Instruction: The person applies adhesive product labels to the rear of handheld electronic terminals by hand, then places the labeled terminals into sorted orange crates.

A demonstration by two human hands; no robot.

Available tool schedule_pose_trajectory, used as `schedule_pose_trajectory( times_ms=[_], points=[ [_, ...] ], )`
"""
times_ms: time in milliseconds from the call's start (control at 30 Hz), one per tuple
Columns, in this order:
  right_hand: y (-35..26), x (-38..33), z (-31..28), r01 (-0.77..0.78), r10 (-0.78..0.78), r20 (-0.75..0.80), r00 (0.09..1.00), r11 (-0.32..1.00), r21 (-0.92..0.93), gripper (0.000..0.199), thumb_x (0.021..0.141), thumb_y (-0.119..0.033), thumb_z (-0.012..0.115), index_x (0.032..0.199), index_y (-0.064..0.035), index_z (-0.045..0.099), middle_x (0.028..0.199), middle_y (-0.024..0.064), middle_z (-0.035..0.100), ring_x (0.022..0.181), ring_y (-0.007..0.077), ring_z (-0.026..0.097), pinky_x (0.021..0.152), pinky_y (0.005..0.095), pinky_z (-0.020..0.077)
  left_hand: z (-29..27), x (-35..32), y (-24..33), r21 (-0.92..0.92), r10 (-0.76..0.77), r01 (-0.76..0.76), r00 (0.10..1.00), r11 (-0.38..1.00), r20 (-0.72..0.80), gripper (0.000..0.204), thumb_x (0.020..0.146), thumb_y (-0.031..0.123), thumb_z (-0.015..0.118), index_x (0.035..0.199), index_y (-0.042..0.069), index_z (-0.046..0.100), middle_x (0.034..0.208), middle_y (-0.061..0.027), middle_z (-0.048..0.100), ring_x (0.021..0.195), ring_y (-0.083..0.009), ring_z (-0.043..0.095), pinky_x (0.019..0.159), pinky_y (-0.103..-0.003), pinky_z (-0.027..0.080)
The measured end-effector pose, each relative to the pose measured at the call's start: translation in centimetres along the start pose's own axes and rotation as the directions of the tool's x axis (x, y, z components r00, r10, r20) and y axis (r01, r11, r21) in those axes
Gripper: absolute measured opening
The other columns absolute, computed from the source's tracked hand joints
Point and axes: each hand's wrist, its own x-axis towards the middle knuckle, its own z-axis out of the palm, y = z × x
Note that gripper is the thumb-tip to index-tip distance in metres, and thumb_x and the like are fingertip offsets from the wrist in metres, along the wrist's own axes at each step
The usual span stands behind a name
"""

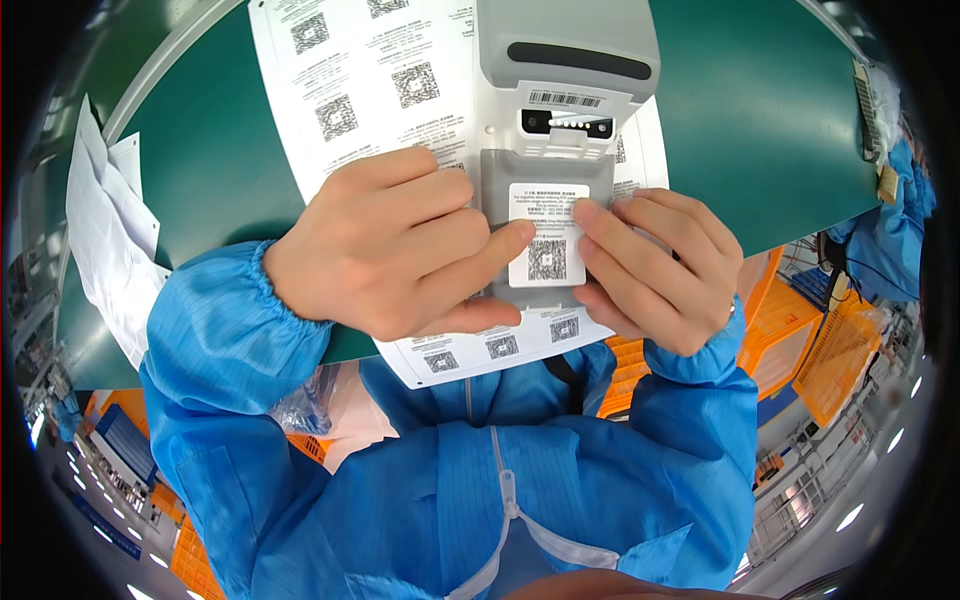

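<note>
A grey electronic device point(560, 60) lies face down, with an uncovered bay point(568, 123) holding a row of metal contacts. On its lower back sits a white rectangular label point(547, 262) printed with text and a square code. My left hand point(385, 245) is curled, its index fingertip touching the label's left edge. Its thumb points toward the device's lower left; the palm is hidden. My right hand point(665, 265) closes around the device's right side, with fingertips on the label's right edge. Under the device is a white sheet point(395, 45) of similar printed labels.
The green tabletop point(765, 120) extends to both sides. Crumpled white papers point(105, 225) rest at its left edge. Orange crates point(790, 310) stand beyond the table at right, near blue fabric point(890, 235). A clear plastic bag point(303, 405) is below the table edge.
</note>
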Motion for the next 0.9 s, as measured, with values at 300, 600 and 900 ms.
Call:
schedule_pose_trajectory(
  times_ms=[300,600,900],
  points=[
    [-3.5,-1.4,-1.4,0.014,-0.007,0.077,0.997,0.996,-0.089,0.028,0.079,-0.023,0.075,0.092,0.0013,0.074,0.110,0.0115,0.075,0.087,0.0232,0.067,0.079,0.0357,0.0597,0.3,0.0,0.7,-0.022,0.158,-0.159,0.986,0.987,-0.047,0.051,0.070,0.031,0.087,0.103,-0.006,0.074,0.066,-0.0021,0.049,0.058,-0.0180,0.050,0.052,-0.032,0.041],
    [-6.5,-3.0,-2.1,-0.110,0.113,0.047,0.993,0.993,-0.050,0.025,0.072,-0.017,0.077,0.089,0.0007,0.074,0.108,0.0120,0.075,0.085,0.0248,0.069,0.078,0.0361,0.0598,0.3,0.1,1.2,-0.135,0.198,-0.209,0.976,0.969,-0.086,0.034,0.072,0.023,0.086,0.092,-0.002,0.074,0.065,-0.0028,0.052,0.057,-0.0197,0.053,0.049,-0.033,0.039],
    [-5.6,-1.2,-4.7,-0.253,0.222,-0.146,0.964,0.937,-0.243,0.015,0.074,-0.005,0.077,0.088,-0.0020,0.073,0.104,0.0117,0.075,0.089,0.0296,0.071,0.074,0.0371,0.0588,0.7,0.6,1.6,0.043,-0.031,0.045,0.958,0.998,-0.285,0.012,0.081,0.016,0.078,0.083,0.007,0.072,0.061,-0.0031,0.056,0.055,-0.0205,0.058,0.049,-0.035,0.046]
  ],
)
